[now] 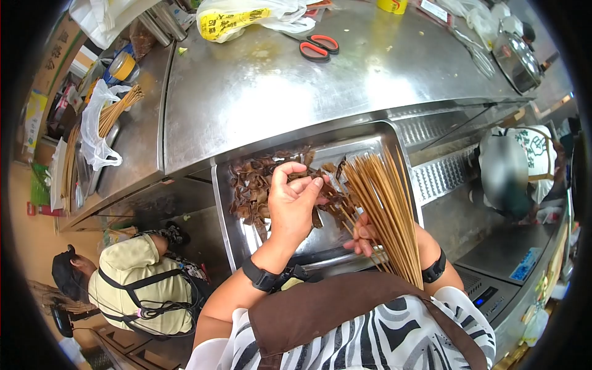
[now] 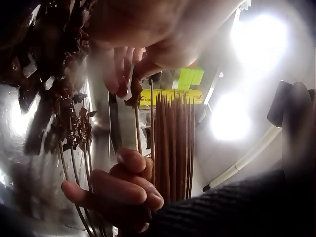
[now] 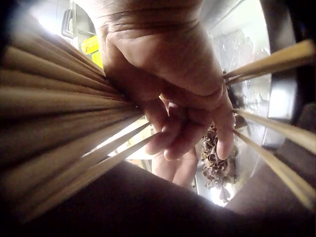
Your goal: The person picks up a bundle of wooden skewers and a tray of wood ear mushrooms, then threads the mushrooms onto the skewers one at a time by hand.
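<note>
My left hand (image 1: pixel 291 206) reaches over a metal tray (image 1: pixel 221 229), fingers and thumb pinching a dark piece of wood ear fungus (image 2: pixel 133 96) at the tip of a bamboo skewer (image 2: pixel 138 129). Below it, my right hand (image 1: pixel 364 235) grips that skewer. A thick bundle of bare bamboo skewers (image 1: pixel 385 206), points up, is also held in the right hand and leans back toward the forearm. Several skewers threaded with fungus (image 2: pixel 74 131) stick out on the other side of the right fingers. Loose wood ear fungus (image 1: pixel 250 188) is heaped across the tray's left half.
Beyond the tray runs a steel counter (image 1: pixel 246 92) with red-handled scissors (image 1: pixel 319 47) and a plastic bag (image 1: pixel 246 21). More skewers (image 1: pixel 117 111) lie in a bag at left. One person (image 1: pixel 142 277) is at lower left, another (image 1: pixel 518 166) at right.
</note>
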Action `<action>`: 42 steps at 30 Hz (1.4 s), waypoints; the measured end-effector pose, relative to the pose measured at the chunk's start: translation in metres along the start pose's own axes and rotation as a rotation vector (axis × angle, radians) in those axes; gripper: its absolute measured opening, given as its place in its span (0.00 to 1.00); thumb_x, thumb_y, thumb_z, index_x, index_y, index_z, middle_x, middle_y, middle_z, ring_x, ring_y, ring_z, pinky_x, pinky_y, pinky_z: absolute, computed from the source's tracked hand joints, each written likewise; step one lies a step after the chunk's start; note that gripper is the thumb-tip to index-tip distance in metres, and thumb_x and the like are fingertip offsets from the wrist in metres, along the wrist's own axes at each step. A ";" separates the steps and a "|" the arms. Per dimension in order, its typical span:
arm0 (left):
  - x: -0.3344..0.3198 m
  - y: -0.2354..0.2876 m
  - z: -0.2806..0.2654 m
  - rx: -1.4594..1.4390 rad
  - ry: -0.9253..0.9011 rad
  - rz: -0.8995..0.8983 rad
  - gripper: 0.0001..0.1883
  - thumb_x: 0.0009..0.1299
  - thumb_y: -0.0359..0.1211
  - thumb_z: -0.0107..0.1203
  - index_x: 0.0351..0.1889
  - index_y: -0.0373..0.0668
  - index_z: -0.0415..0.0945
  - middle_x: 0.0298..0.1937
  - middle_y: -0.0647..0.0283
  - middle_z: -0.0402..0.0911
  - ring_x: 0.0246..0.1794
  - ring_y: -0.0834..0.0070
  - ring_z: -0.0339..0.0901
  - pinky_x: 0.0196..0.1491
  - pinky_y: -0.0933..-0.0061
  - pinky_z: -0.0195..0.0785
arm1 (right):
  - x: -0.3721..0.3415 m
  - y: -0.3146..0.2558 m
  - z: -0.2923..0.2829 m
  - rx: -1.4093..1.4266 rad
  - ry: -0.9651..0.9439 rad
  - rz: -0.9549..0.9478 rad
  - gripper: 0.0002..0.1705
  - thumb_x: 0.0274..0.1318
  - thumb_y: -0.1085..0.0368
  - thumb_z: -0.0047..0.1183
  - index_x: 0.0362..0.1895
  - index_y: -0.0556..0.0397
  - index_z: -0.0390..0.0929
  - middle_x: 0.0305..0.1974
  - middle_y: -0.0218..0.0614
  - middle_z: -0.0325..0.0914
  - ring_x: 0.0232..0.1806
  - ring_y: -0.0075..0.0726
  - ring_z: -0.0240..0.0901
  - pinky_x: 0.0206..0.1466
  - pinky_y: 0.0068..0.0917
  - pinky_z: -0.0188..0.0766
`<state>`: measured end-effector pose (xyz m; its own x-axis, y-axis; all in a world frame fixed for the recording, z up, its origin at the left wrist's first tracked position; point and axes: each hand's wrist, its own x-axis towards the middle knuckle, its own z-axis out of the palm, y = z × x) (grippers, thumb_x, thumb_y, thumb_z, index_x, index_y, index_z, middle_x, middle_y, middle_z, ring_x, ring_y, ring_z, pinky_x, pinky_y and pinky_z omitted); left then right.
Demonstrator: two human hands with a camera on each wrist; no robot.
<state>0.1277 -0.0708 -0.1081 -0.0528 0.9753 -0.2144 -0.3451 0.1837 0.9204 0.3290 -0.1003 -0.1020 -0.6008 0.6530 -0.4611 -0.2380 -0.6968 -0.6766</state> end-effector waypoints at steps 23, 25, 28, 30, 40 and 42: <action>-0.005 0.003 -0.001 -0.010 -0.064 -0.249 0.12 0.70 0.30 0.52 0.47 0.33 0.74 0.41 0.56 0.81 0.38 0.72 0.79 0.41 0.71 0.76 | 0.004 0.007 -0.007 -0.003 -0.055 -0.006 0.08 0.58 0.66 0.53 0.37 0.58 0.72 0.25 0.36 0.74 0.28 0.31 0.75 0.54 0.35 0.70; -0.006 0.002 -0.001 -0.005 -0.070 -0.256 0.12 0.70 0.30 0.52 0.47 0.33 0.74 0.41 0.56 0.81 0.37 0.72 0.79 0.41 0.71 0.76 | 0.003 0.007 -0.006 0.002 -0.048 -0.012 0.08 0.58 0.66 0.53 0.36 0.58 0.72 0.25 0.36 0.74 0.28 0.31 0.75 0.54 0.35 0.70; -0.008 0.001 -0.002 0.003 -0.089 -0.263 0.12 0.69 0.30 0.52 0.47 0.32 0.74 0.40 0.56 0.81 0.37 0.73 0.80 0.40 0.73 0.77 | 0.002 0.006 -0.004 0.011 -0.039 -0.018 0.08 0.58 0.65 0.53 0.35 0.57 0.72 0.24 0.36 0.74 0.28 0.31 0.75 0.54 0.35 0.69; -0.009 0.002 -0.001 0.007 -0.102 -0.263 0.13 0.69 0.30 0.53 0.47 0.31 0.74 0.40 0.56 0.81 0.37 0.75 0.80 0.39 0.75 0.77 | 0.002 0.006 -0.004 0.017 -0.039 -0.018 0.08 0.58 0.65 0.53 0.34 0.56 0.72 0.24 0.35 0.74 0.28 0.31 0.75 0.54 0.35 0.69; -0.011 0.000 -0.002 -0.039 -0.184 -0.260 0.20 0.66 0.25 0.54 0.55 0.33 0.64 0.41 0.55 0.81 0.40 0.71 0.80 0.44 0.70 0.75 | 0.004 0.007 -0.004 0.141 -0.009 -0.017 0.07 0.53 0.67 0.58 0.34 0.53 0.73 0.27 0.35 0.75 0.25 0.35 0.75 0.57 0.44 0.69; -0.011 -0.001 -0.002 -0.051 -0.197 -0.279 0.20 0.66 0.24 0.55 0.55 0.34 0.64 0.41 0.55 0.81 0.40 0.71 0.80 0.44 0.70 0.75 | 0.004 0.005 -0.002 0.126 0.002 -0.007 0.07 0.53 0.67 0.59 0.34 0.53 0.73 0.27 0.35 0.75 0.25 0.35 0.75 0.57 0.44 0.69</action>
<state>0.1270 -0.0820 -0.1068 0.2302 0.8940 -0.3843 -0.3669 0.4456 0.8166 0.3266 -0.1007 -0.1087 -0.5973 0.6583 -0.4581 -0.3364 -0.7241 -0.6021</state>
